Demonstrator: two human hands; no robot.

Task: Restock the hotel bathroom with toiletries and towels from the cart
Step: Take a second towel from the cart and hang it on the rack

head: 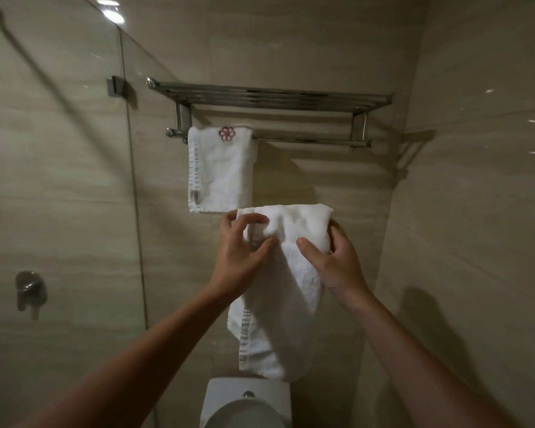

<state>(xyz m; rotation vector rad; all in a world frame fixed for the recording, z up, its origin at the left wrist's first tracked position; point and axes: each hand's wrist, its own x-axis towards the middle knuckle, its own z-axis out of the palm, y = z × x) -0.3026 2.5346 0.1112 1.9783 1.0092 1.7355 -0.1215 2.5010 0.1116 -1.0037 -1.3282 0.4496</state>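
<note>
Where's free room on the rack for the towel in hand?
Free: the lower bar, from the right edge of the hung towel to the right bracket. The top shelf also shows nothing on it. Crowded: the bar's left end, covered by the hung towel. The left hand and right hand grip the held towel below the bar.

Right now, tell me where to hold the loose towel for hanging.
Take the loose towel by its folded top edge, one grip at each end, from the sides, as left hand and right hand do. Its length hangs limp below, so this should keep the top level for the rail.
</note>
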